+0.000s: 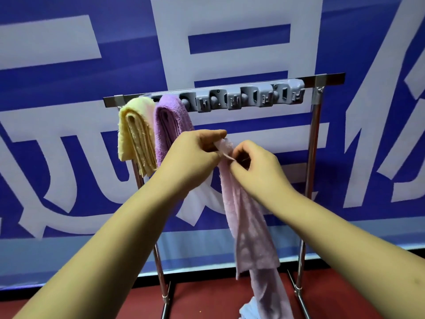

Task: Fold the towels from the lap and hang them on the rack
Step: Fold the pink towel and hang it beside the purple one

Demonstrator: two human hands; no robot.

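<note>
Pink towel (241,203) between both hands' fingers (213,139), apparently pinched.

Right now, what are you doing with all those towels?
A person is folding towels and hanging them on a metal rack. A yellow towel and a purple towel already hang folded at the rack's left end, side by side. Both hands hold up a pink towel in front of the rack: the left hand and the right hand pinch its top edge close together, and the rest dangles down. It is not on the rack yet.
</note>
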